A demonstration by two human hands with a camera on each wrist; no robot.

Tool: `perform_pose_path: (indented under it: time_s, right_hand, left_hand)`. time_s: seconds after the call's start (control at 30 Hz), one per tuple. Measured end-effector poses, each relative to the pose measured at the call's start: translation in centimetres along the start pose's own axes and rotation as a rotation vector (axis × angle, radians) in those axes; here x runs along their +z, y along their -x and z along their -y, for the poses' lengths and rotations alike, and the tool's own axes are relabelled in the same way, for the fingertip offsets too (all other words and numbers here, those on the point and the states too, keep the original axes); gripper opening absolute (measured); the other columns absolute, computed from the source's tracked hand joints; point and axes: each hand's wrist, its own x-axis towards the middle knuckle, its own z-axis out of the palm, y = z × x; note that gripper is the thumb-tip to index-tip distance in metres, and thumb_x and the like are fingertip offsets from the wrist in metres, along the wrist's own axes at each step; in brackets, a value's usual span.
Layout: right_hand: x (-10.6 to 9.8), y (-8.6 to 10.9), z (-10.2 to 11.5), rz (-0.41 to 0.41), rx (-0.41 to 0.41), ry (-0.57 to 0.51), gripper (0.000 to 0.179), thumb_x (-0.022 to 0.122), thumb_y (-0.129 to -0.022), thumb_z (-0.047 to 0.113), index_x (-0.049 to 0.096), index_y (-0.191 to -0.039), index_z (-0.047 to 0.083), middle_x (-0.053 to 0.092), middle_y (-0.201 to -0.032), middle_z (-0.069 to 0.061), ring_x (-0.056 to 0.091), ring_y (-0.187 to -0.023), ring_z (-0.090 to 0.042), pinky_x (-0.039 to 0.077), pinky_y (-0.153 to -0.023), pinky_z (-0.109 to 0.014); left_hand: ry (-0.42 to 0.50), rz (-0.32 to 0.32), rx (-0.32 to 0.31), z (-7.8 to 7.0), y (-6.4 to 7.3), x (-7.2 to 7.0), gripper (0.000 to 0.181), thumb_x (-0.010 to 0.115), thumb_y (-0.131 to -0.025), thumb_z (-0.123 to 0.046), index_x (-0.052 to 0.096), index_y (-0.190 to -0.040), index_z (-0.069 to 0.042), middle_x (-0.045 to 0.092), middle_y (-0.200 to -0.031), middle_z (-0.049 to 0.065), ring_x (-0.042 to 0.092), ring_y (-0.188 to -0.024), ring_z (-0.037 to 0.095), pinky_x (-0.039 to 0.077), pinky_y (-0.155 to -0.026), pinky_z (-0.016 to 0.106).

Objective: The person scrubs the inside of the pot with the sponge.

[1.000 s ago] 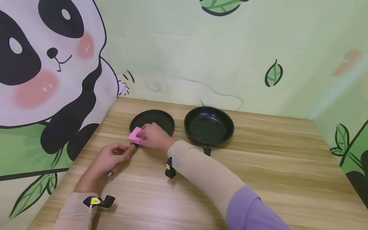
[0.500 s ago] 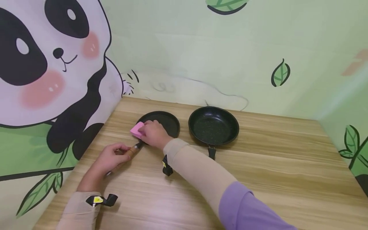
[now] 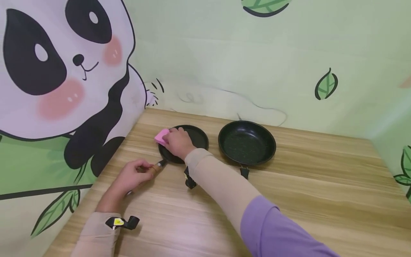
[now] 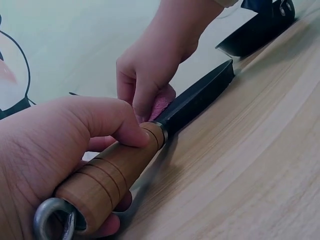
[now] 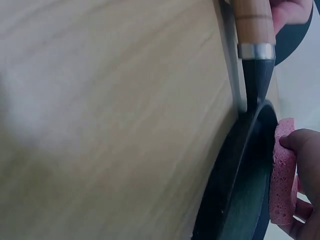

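My left hand [image 3: 133, 176] grips the wooden handle [image 4: 110, 175] of a small black pan [image 3: 200, 139], its thumb and fingers wrapped round the wood. A metal hanging ring [image 4: 50, 215] shows at the handle's end in the left wrist view. Between the thumb and fingers of my right hand [image 3: 179, 142] is a pink sponge [image 5: 283, 175], held at the left part of the small pan's rim. Whether the sponge touches the rim or the inside I cannot tell. Part of the pan is hidden behind the right hand and wrist.
A larger, deeper black frying pan [image 3: 247, 142] stands just right of the small one, its short black handle [image 3: 244, 173] partly behind the right sleeve. Both pans are on a wood-grain table [image 3: 321, 185]. A panda-painted wall [image 3: 205, 71] closes off the back and left.
The pink sponge in my right hand has moved away from the handle joint, up along the small pan's left rim. My left hand keeps its grip. The whole view has shifted slightly.
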Motion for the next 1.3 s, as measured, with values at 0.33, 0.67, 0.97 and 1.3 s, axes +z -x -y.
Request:
perform_pose_path:
  time_s: [0.33,0.67,0.97,1.3]
  right_hand:
    - [0.4,-0.9,-2.3,-0.023,0.039,0.066,0.026,0.057,-0.103,0.033,0.071,-0.124,0.027,0.065,-0.130,-0.003,0.058,-0.115,-0.028,0.048,-0.097,-0.043]
    - [0.3,-1.6,-4.2,-0.029,0.061,0.051,0.022,0.058,-0.102,0.028,0.074,-0.117,0.024,0.069,-0.120,-0.002,0.058,-0.104,-0.026,0.048,-0.091,-0.042]
    - [-0.1,-0.9,-7.7,-0.057,0.066,0.055,0.022,0.059,-0.101,0.020,0.077,-0.114,0.020,0.074,-0.112,-0.002,0.063,-0.111,-0.023,0.050,-0.092,-0.042]
    - [-1.1,0.4,-10.3,0.042,0.095,-0.012,0.031,0.055,-0.101,0.013,0.069,-0.129,0.015,0.069,-0.127,-0.006,0.063,-0.117,-0.025,0.047,-0.103,-0.038]
  left_hand:
    - [0.024,-0.009,-0.014,-0.2,-0.3,0.8,0.024,0.076,-0.082,-0.009,0.073,-0.105,-0.003,0.069,-0.098,0.012,0.060,-0.088,0.023,0.048,-0.078,0.035]
    - [0.014,0.001,-0.060,-0.3,-0.1,0.3,0.026,0.074,-0.083,-0.010,0.072,-0.107,-0.002,0.067,-0.099,0.013,0.059,-0.090,0.025,0.047,-0.077,0.034]
    - [0.024,0.000,-0.049,-0.5,0.1,0.2,0.025,0.074,-0.084,-0.009,0.072,-0.108,-0.002,0.068,-0.102,0.014,0.061,-0.092,0.026,0.048,-0.079,0.035]
    - [0.024,-0.001,-0.060,-0.3,0.0,0.3,0.024,0.074,-0.085,-0.010,0.072,-0.108,-0.002,0.068,-0.104,0.014,0.060,-0.095,0.028,0.047,-0.080,0.036]
